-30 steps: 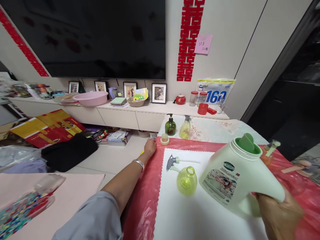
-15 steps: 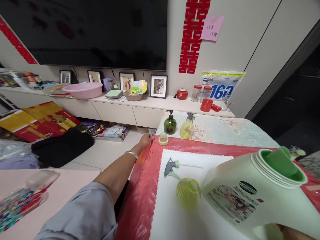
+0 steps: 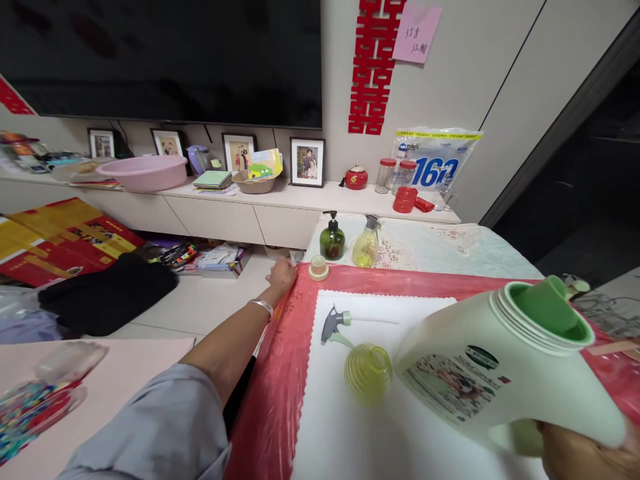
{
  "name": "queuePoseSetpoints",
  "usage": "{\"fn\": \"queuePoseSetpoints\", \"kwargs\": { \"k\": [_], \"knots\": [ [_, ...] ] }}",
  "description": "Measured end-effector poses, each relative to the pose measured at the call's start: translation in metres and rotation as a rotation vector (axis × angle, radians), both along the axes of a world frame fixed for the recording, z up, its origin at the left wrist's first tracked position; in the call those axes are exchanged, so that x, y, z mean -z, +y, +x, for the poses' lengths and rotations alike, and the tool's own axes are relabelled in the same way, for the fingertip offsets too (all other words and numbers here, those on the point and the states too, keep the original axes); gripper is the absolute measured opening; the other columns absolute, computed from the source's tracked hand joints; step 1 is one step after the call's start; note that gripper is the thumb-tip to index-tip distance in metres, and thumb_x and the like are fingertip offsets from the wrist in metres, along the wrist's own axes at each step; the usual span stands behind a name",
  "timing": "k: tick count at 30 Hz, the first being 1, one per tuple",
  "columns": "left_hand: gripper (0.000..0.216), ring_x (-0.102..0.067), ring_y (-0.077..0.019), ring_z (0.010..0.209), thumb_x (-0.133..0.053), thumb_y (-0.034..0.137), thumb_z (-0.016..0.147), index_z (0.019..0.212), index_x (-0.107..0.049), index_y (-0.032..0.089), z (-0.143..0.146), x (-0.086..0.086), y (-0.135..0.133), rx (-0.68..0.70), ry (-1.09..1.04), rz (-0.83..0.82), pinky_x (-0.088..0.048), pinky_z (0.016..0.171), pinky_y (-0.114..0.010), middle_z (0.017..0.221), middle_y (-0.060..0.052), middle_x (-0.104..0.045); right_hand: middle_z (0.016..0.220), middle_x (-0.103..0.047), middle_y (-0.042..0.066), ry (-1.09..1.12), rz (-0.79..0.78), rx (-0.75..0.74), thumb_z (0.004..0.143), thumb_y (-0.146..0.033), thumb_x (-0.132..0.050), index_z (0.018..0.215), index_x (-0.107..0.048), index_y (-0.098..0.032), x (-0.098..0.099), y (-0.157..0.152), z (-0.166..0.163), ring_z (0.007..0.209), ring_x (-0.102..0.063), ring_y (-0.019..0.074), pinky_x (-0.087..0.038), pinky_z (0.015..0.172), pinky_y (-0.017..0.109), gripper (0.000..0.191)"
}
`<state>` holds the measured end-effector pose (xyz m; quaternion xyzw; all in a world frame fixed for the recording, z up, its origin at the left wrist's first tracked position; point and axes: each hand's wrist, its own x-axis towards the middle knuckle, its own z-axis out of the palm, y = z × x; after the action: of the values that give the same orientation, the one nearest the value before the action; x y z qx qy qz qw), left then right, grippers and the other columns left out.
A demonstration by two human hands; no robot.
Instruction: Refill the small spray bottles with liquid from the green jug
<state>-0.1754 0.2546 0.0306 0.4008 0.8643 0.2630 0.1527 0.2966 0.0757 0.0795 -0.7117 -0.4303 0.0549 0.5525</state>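
My right hand (image 3: 580, 457) grips the handle of a big pale green detergent jug (image 3: 500, 363), held tilted above the table with its open green spout up and to the right. Below its left end stands a small round yellow bottle (image 3: 368, 372) with an open neck on a white mat (image 3: 345, 427). A grey spray pump head (image 3: 334, 323) with its thin tube lies on the mat behind the bottle. My left hand (image 3: 283, 273) reaches far out and rests on the corner of the red table cover (image 3: 280, 393), next to a beige cap (image 3: 319, 268).
A dark green pump bottle (image 3: 332, 239) and a yellow spray bottle (image 3: 367, 243) stand at the table's far end. Behind is a low cabinet (image 3: 240, 220) with photo frames, a pink basin (image 3: 143, 172) and jars. Bags and boxes lie on the floor at left.
The jug has come closer and tipped further over the yellow bottle, then eased slightly left. My left hand stays at the table corner.
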Motion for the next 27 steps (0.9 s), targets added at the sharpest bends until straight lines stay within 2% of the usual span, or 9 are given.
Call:
{"fn": "queuePoseSetpoints", "kwargs": {
  "k": [2,4,9,14,16,18,20,22,27],
  "knots": [
    [0.019,-0.057,-0.0402,0.125,-0.056,0.02,0.086,0.105,-0.06,0.02,0.004,-0.007,-0.01,0.004,0.034,0.049,-0.042,0.1,-0.06,0.127,-0.019,-0.064,0.07,-0.049,-0.001,0.074,-0.008,0.048,0.059,-0.036,-0.071,0.085,-0.065,-0.026,-0.008,0.002,-0.004,0.064,-0.046,0.021,-0.039,0.061,0.039,0.029],
    [0.028,-0.053,-0.0387,0.129,-0.053,0.015,0.085,0.111,-0.059,0.018,0.011,-0.015,-0.023,0.06,0.064,0.121,-0.042,0.104,-0.058,0.132,-0.02,-0.06,0.07,-0.05,-0.002,0.099,0.03,0.055,0.058,-0.036,-0.071,0.081,-0.064,-0.024,-0.01,0.006,-0.005,0.064,-0.045,0.018,-0.038,0.06,0.036,0.027],
    [0.039,-0.06,-0.0215,0.119,-0.043,0.002,0.081,0.109,-0.062,0.023,0.041,-0.031,-0.075,0.354,0.077,0.304,-0.048,0.105,-0.037,0.122,-0.007,-0.065,0.067,-0.047,-0.004,0.02,0.127,-0.005,0.06,-0.031,-0.069,0.076,-0.063,-0.019,-0.005,0.011,-0.002,0.063,-0.042,0.0126,-0.036,0.058,0.028,0.021],
    [0.023,-0.066,-0.0204,0.104,-0.047,0.019,0.092,0.106,-0.064,0.025,0.083,-0.028,-0.125,0.622,0.063,0.319,-0.053,0.094,-0.036,0.11,-0.004,-0.07,0.063,-0.045,-0.006,-0.006,0.166,-0.027,0.059,-0.03,-0.068,0.078,-0.065,-0.017,-0.004,0.015,-0.002,0.061,-0.041,0.012,-0.035,0.055,0.026,0.023],
    [0.024,-0.066,-0.0242,0.105,-0.053,0.029,0.092,0.114,-0.061,0.022,0.098,-0.027,-0.134,0.617,0.093,0.255,-0.053,0.092,-0.038,0.111,-0.008,-0.069,0.063,-0.045,-0.006,-0.005,0.18,-0.039,0.059,-0.031,-0.067,0.079,-0.066,-0.016,-0.006,0.017,-0.003,0.06,-0.042,0.0121,-0.035,0.055,0.026,0.025],
    [0.037,-0.064,-0.0287,0.109,-0.059,0.04,0.089,0.119,-0.058,0.019,0.109,-0.027,-0.136,0.54,0.127,0.139,-0.052,0.088,-0.039,0.113,-0.012,-0.067,0.063,-0.044,-0.006,-0.018,0.196,-0.062,0.06,-0.03,-0.064,0.075,-0.064,-0.016,-0.008,0.017,-0.004,0.061,-0.042,0.0121,-0.035,0.056,0.026,0.021],
    [0.045,-0.063,-0.0323,0.112,-0.066,0.046,0.083,0.116,-0.057,0.018,0.118,-0.03,-0.133,0.489,0.141,0.021,-0.051,0.083,-0.038,0.115,-0.014,-0.067,0.062,-0.044,-0.005,-0.033,0.204,-0.079,0.059,-0.029,-0.061,0.071,-0.062,-0.017,-0.011,0.017,-0.006,0.061,-0.042,0.012,-0.034,0.056,0.026,0.017],
    [0.042,-0.064,-0.0335,0.109,-0.069,0.046,0.078,0.108,-0.059,0.019,0.123,-0.033,-0.128,0.472,0.14,-0.065,-0.049,0.078,-0.037,0.113,-0.014,-0.069,0.062,-0.044,-0.005,-0.039,0.201,-0.083,0.059,-0.03,-0.06,0.069,-0.06,-0.017,-0.013,0.017,-0.007,0.06,-0.041,0.0119,-0.034,0.055,0.026,0.016],
    [0.028,-0.068,-0.0324,0.101,-0.07,0.035,0.073,0.095,-0.061,0.02,0.132,-0.035,-0.118,0.395,0.113,-0.137,-0.045,0.07,-0.033,0.103,-0.014,-0.074,0.059,-0.044,-0.005,-0.046,0.2,-0.061,0.057,-0.034,-0.057,0.068,-0.059,-0.018,-0.015,0.019,-0.008,0.058,-0.04,0.0122,-0.034,0.054,0.026,0.019]
  ]
}}
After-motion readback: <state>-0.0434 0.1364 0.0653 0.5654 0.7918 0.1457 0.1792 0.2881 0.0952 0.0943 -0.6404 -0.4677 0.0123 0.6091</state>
